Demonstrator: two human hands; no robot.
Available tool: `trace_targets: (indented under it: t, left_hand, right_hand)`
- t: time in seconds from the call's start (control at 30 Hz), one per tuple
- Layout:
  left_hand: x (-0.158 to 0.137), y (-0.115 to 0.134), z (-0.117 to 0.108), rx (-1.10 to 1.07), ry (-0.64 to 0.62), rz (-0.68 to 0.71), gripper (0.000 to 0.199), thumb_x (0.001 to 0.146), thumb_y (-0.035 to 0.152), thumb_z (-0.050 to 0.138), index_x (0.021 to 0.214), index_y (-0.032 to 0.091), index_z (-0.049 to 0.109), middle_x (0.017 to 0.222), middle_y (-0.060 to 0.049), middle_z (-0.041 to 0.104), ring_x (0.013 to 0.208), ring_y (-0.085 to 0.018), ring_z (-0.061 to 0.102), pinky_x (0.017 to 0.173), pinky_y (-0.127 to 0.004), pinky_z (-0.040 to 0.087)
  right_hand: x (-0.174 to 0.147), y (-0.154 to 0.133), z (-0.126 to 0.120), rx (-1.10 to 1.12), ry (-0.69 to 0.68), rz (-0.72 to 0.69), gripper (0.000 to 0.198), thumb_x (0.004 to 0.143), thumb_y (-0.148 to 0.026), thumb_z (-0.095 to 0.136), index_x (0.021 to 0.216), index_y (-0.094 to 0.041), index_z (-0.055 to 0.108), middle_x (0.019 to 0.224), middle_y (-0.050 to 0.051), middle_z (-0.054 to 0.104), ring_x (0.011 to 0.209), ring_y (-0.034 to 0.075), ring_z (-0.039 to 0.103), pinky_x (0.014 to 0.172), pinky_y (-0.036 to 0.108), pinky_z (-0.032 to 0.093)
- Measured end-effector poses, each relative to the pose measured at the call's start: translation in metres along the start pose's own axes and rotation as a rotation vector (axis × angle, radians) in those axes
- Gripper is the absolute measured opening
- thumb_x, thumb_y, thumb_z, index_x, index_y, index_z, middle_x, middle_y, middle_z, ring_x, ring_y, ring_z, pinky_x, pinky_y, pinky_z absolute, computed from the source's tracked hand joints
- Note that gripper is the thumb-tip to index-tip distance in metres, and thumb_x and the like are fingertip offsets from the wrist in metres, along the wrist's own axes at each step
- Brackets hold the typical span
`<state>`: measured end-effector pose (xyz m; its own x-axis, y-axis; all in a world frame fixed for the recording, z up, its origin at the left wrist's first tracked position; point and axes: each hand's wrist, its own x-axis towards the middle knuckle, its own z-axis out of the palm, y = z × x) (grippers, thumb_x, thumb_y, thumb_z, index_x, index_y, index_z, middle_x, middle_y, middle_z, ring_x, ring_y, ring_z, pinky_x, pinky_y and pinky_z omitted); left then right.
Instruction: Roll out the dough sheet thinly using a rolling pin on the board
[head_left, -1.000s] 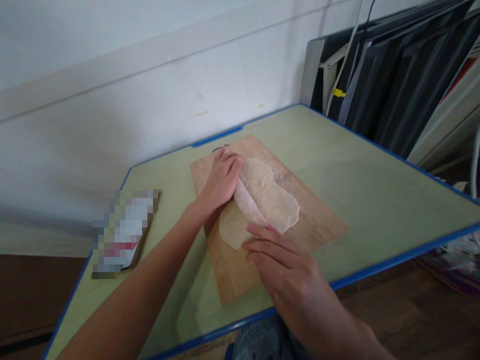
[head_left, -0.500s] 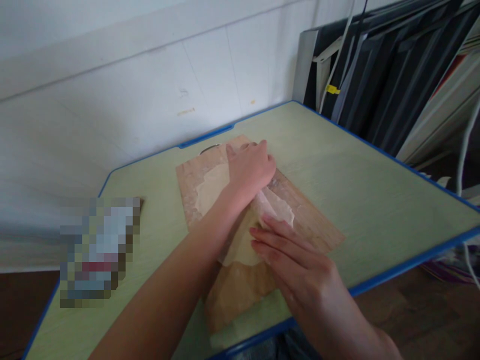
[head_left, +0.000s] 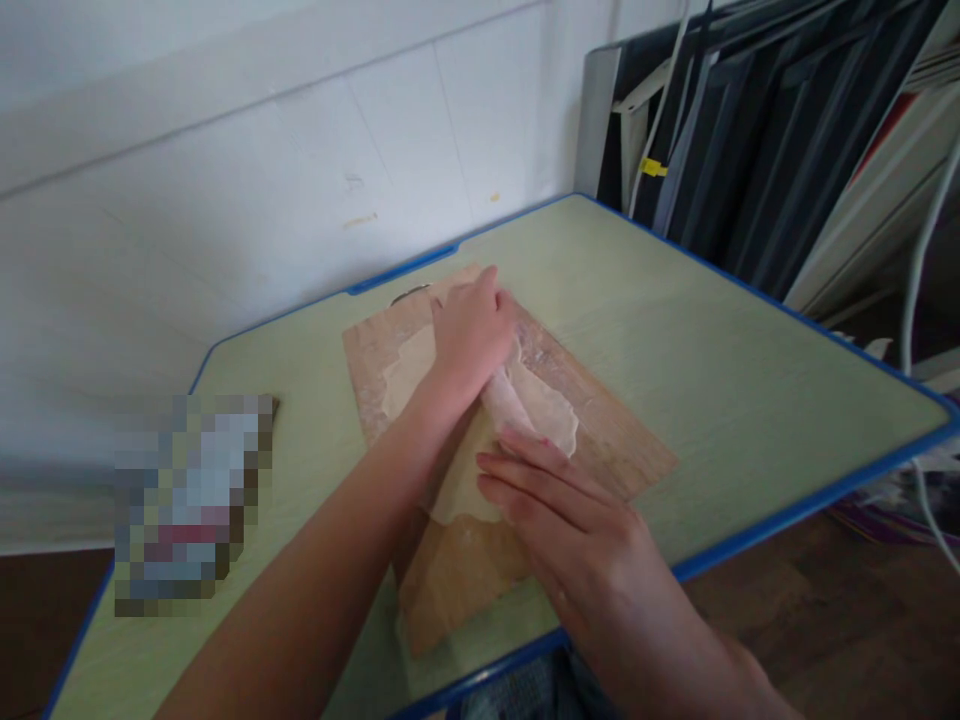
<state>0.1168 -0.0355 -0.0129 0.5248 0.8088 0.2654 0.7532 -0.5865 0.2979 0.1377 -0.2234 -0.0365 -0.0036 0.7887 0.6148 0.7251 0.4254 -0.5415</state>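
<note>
A flat sheet of pale dough [head_left: 547,400] with an uneven edge lies on a floured wooden board [head_left: 615,440]. Across it, slanting from far to near, runs a flour-dusted rolling pin [head_left: 506,400], its middle bare between my hands. My left hand [head_left: 476,335] is closed over the far end, knuckles up. At the near end my right hand [head_left: 562,500] presses down on the pin, its fingers long and close together, the thumb hidden. Both ends of the pin are covered by my hands. Dough shows on either side of the pin.
The board rests on a pale green table [head_left: 675,330] with a blue rim, against a white wall [head_left: 300,200]. At the left lies a blurred-out package [head_left: 199,490]. Dark panels [head_left: 735,180] and a white cable [head_left: 911,300] stand beyond the right edge.
Both hands have shifted a little to the left over the dough with the rolling pin, and more of the sheet shows on its right. The view has moved slightly too.
</note>
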Motion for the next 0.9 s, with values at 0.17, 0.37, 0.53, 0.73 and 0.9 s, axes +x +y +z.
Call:
trace_targets:
  t: [0.17,0.37,0.53,0.73,0.9]
  left_hand:
    - [-0.002,0.008,-0.002,0.038,-0.026,0.051,0.036,0.093,0.019,0.037,0.123,0.013,0.057,0.122,-0.016,0.065,0.121,-0.032,0.055,0.108,-0.059,0.03]
    - [-0.013,-0.028,-0.01,-0.034,-0.024,0.025,0.045,0.09,0.009,0.034,0.133,0.011,0.049,0.145,-0.012,0.047,0.137,-0.019,0.039,0.116,-0.037,0.026]
    - [-0.008,-0.017,-0.006,-0.037,-0.007,-0.002,0.04,0.091,0.01,0.035,0.125,0.01,0.055,0.137,-0.014,0.055,0.132,-0.023,0.044,0.116,-0.041,0.025]
    - [0.001,0.011,0.003,-0.017,-0.019,0.064,0.033,0.092,0.018,0.044,0.118,0.008,0.061,0.124,-0.018,0.062,0.125,-0.031,0.051,0.108,-0.049,0.037]
    - [-0.008,-0.014,-0.004,-0.03,-0.027,0.012,0.045,0.089,0.003,0.033,0.126,0.01,0.056,0.134,-0.011,0.058,0.133,-0.021,0.044,0.116,-0.038,0.029]
  right_hand:
    - [0.0,-0.005,0.0,-0.053,0.025,0.021,0.032,0.092,-0.003,0.039,0.104,-0.003,0.068,0.111,0.014,0.071,0.12,0.022,0.057,0.102,0.034,0.047]
    - [0.005,-0.015,0.016,-0.033,-0.09,-0.079,0.031,0.094,-0.006,0.038,0.093,-0.005,0.07,0.101,0.015,0.073,0.115,0.022,0.061,0.104,0.036,0.045]
    - [0.001,-0.01,0.013,-0.05,-0.06,-0.065,0.031,0.094,-0.006,0.038,0.095,-0.004,0.069,0.104,0.016,0.072,0.119,0.023,0.058,0.106,0.036,0.044]
    - [-0.005,-0.005,0.003,-0.131,-0.026,-0.024,0.029,0.092,-0.004,0.04,0.098,-0.001,0.068,0.117,0.019,0.067,0.128,0.029,0.049,0.104,0.038,0.046]
    - [0.0,-0.014,0.017,-0.081,-0.055,-0.083,0.034,0.095,-0.008,0.036,0.095,-0.004,0.07,0.102,0.013,0.073,0.119,0.023,0.058,0.105,0.035,0.044]
